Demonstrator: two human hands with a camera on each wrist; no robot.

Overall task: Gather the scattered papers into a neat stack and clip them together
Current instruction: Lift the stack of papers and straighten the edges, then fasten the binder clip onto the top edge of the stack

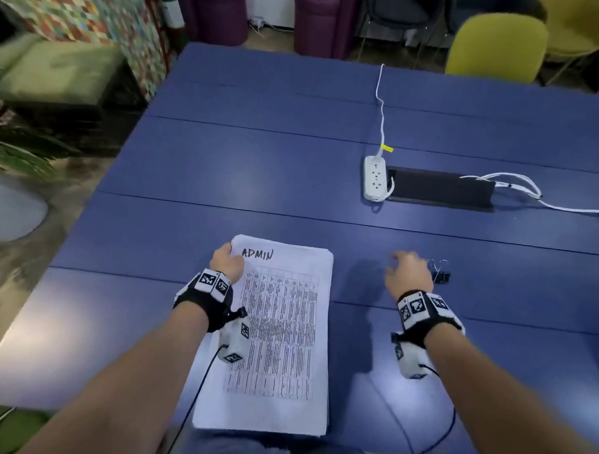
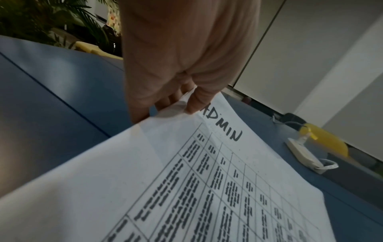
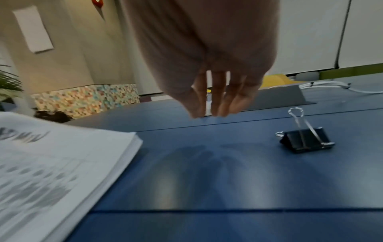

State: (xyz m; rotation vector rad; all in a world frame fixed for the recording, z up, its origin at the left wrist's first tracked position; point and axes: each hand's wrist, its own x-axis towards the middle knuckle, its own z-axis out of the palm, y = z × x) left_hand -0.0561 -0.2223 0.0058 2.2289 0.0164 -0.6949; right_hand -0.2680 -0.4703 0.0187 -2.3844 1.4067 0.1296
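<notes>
A stack of white papers (image 1: 280, 335) headed "ADMIN" lies at the near edge of the blue table (image 1: 259, 164). My left hand (image 1: 227, 260) pinches the stack's far left corner, thumb on top and fingers underneath, lifting that corner (image 2: 186, 104) a little. A black binder clip (image 1: 441, 272) with silver handles sits on the table to the right of the stack, handles up (image 3: 306, 139). My right hand (image 1: 407, 273) hovers above the table just left of the clip, fingers straight and empty (image 3: 213, 101).
A white power strip (image 1: 374, 178) with its cord lies beyond the clip, beside a black cable hatch (image 1: 440, 189) and white cables (image 1: 530, 194). Yellow chairs (image 1: 498, 47) stand past the far edge. A plant (image 1: 12, 149) is on the left.
</notes>
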